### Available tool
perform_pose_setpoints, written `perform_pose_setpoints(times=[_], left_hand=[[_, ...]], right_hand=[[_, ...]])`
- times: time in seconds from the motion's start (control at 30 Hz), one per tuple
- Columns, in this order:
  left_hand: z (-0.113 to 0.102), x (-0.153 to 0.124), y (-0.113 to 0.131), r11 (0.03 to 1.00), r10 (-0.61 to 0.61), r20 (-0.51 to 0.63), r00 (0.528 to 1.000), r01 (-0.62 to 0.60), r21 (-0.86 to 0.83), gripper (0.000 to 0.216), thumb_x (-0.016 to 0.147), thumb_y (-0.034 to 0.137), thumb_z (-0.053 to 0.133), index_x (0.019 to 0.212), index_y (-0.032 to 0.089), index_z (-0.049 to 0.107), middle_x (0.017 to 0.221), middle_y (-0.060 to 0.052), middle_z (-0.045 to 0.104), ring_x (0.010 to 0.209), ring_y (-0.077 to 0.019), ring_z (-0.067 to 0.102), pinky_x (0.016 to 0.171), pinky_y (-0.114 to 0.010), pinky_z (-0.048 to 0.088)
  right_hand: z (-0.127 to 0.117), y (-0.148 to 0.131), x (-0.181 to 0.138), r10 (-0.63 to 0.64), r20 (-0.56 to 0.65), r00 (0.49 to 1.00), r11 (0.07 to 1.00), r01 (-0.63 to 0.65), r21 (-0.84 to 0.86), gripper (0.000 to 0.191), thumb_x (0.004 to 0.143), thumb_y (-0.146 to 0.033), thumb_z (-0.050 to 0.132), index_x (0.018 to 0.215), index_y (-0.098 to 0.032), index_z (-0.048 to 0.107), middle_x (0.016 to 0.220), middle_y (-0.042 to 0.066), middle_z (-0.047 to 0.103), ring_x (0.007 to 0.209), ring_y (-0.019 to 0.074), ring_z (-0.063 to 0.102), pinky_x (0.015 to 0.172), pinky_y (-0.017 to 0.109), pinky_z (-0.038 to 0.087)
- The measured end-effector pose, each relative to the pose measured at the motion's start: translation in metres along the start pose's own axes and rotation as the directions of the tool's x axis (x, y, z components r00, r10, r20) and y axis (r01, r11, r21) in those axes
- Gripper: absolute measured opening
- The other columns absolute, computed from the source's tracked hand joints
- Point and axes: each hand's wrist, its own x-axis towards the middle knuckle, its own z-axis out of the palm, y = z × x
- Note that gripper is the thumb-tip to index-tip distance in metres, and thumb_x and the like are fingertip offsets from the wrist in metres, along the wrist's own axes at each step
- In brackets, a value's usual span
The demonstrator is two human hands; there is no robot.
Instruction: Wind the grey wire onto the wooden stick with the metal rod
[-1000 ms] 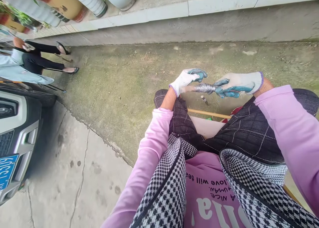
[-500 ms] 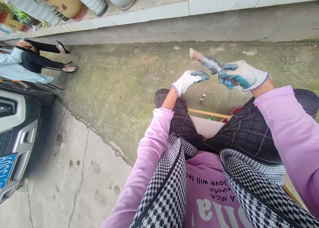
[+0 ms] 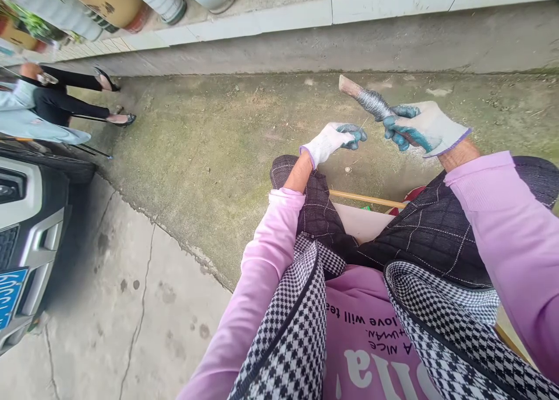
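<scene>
Plainly held up over the ground, right of upper centre: a stick point(image 3: 349, 87), bare pale wood at its upper-left end, silvery wire point(image 3: 374, 103) wound thickly around its middle, tilted down toward the right. Clasped round its lower end, the right hand point(image 3: 421, 129), fingers closed, in a white glove with blue-green fingers. Near the middle of the frame, apart from the wood, the left hand point(image 3: 335, 140), gloved alike, fingertips bent in together; impossible to tell whether pinching a fine strand.

Below, between both hands, a pale round thing point(image 3: 348, 169), too small to name. Lower, between knees in dark checked trousers point(image 3: 441, 225), a thin yellow rod point(image 3: 367, 199) just above a pale board point(image 3: 362, 220), with something red point(image 3: 413, 195) partly hidden at its right. Toward the bottom, pink sleeves point(image 3: 268, 237) and black-and-white patterned cloth point(image 3: 283, 330). Across the top, a white-edged ledge point(image 3: 297, 19), with flowerpots point(image 3: 111, 7) at upper left. At the left edge, another person point(image 3: 56, 103) in dark trousers; below, the front of a car point(image 3: 39, 205) on cracked concrete point(image 3: 126, 312).
</scene>
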Motion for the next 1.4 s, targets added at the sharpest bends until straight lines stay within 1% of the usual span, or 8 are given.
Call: perform_pose_setpoints(times=[0.1,0.27,0.4,0.57,0.77,0.93,1.07,1.4], left_hand=[[0.002,-0.006,0.005,1.000,-0.026,0.010,1.000,0.026,0.011,0.004,0.101,0.006,0.092,0.102,0.010,0.092,0.107,-0.011,0.094,0.084,-0.0123,0.080,0.104,-0.033,0.071],[0.007,-0.009,0.010,0.998,-0.059,-0.041,0.997,0.058,-0.030,0.020,0.107,-0.002,0.077,0.097,0.010,0.090,0.094,-0.006,0.090,0.075,-0.0092,0.076,0.096,-0.028,0.069],[0.008,-0.008,0.010,0.996,-0.083,-0.101,0.991,0.078,-0.054,0.018,0.105,-0.002,0.080,0.096,0.011,0.088,0.084,-0.003,0.086,0.074,-0.0096,0.076,0.099,-0.029,0.069],[0.007,-0.008,0.013,0.997,-0.063,-0.118,0.991,0.057,-0.053,0.019,0.103,0.000,0.083,0.089,0.013,0.083,0.088,-0.003,0.086,0.076,-0.0085,0.076,0.097,-0.026,0.067],[0.006,-0.008,0.014,1.000,-0.025,-0.140,0.990,0.024,-0.014,0.015,0.098,0.007,0.088,0.088,0.015,0.080,0.091,-0.003,0.086,0.076,-0.0087,0.073,0.097,-0.027,0.067],[0.007,-0.007,0.016,0.998,-0.028,-0.209,0.977,0.038,0.043,0.020,0.094,0.004,0.078,0.080,0.017,0.075,0.083,-0.002,0.082,0.072,-0.0096,0.069,0.086,-0.026,0.061],[0.008,-0.010,0.018,0.995,-0.029,-0.239,0.971,0.050,0.085,0.020,0.091,0.005,0.078,0.078,0.018,0.074,0.077,0.000,0.077,0.071,-0.0098,0.066,0.080,-0.023,0.056],[0.011,-0.006,0.016,0.999,-0.014,-0.241,0.970,0.001,-0.052,0.019,0.098,0.001,0.073,0.089,0.017,0.080,0.082,0.002,0.079,0.073,-0.0085,0.066,0.095,-0.026,0.063]], right_hand=[[0.000,0.001,0.001,0.001,0.011,1.000,1.000,-0.001,0.003,0.016,0.102,-0.018,0.103,0.105,-0.013,0.088,0.072,0.001,0.072,0.051,0.0103,0.054,0.043,0.023,0.048],[-0.003,0.002,0.001,-0.005,0.004,1.000,1.000,0.005,0.007,0.017,0.101,-0.020,0.105,0.106,-0.013,0.090,0.073,0.002,0.074,0.052,0.0110,0.057,0.044,0.023,0.051],[-0.005,0.002,0.002,-0.015,-0.021,1.000,1.000,0.016,0.022,0.014,0.104,-0.019,0.104,0.105,-0.014,0.090,0.073,0.002,0.073,0.051,0.0107,0.057,0.043,0.022,0.049],[-0.004,0.003,0.003,-0.026,-0.050,0.998,0.999,0.027,0.032,0.006,0.107,-0.015,0.097,0.107,-0.014,0.091,0.072,0.001,0.071,0.049,0.0098,0.053,0.042,0.021,0.047],[-0.001,0.001,0.004,-0.016,-0.030,0.999,0.999,0.017,0.028,0.015,0.103,-0.020,0.102,0.108,-0.014,0.089,0.073,0.002,0.073,0.050,0.0108,0.056,0.042,0.022,0.048],[0.004,-0.001,0.000,-0.006,-0.050,0.999,1.000,0.006,0.008,0.006,0.104,-0.007,0.088,0.105,-0.013,0.088,0.072,0.001,0.072,0.048,0.0102,0.052,0.041,0.022,0.046],[0.004,0.002,0.002,-0.010,-0.026,1.000,1.000,0.011,0.010,0.007,0.103,-0.007,0.090,0.106,-0.013,0.089,0.074,0.002,0.074,0.050,0.0107,0.052,0.043,0.023,0.046],[-0.003,0.007,0.010,-0.012,-0.045,0.999,0.999,0.014,0.042,0.005,0.108,-0.015,0.091,0.110,-0.017,0.087,0.073,0.000,0.073,0.052,0.0117,0.051,0.043,0.023,0.047]])
